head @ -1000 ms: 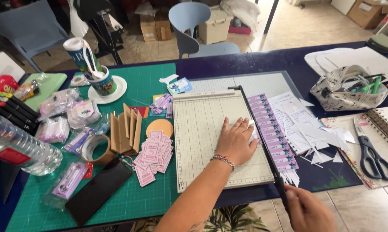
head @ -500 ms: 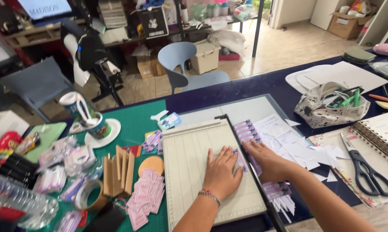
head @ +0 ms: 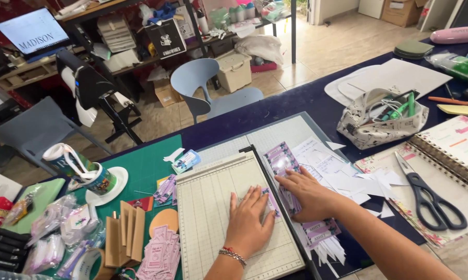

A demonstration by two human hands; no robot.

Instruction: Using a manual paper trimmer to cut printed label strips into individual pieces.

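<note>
Left hand (head: 249, 220) lies flat, fingers spread, palm down on the trimmer (head: 234, 218), pinning the near edge of the purple sheet (head: 286, 173). Right hand (head: 309, 194) is open too, pressing on that sheet just across the blade arm (head: 280, 207), which lies down along the trimmer's right edge. The sheet runs from 12 o'clock of the right hand, under it, out to 5 o'clock, straddling the blade line between the two hands.

Judging by the piles, the cutting looks well along: a heap of pink tickets (head: 161, 254) sits at 9 o'clock of the left hand, and white offcuts (head: 358, 179) litter the bench (head: 301, 101) at 2 o'clock of the right. This sheet seems uncut at the blade.

Further out: scissors (head: 426, 194) at 3 o'clock on a notebook (head: 462, 145), a pouch (head: 382, 122) at 1 o'clock, a mug (head: 91, 173) at 10 o'clock.
</note>
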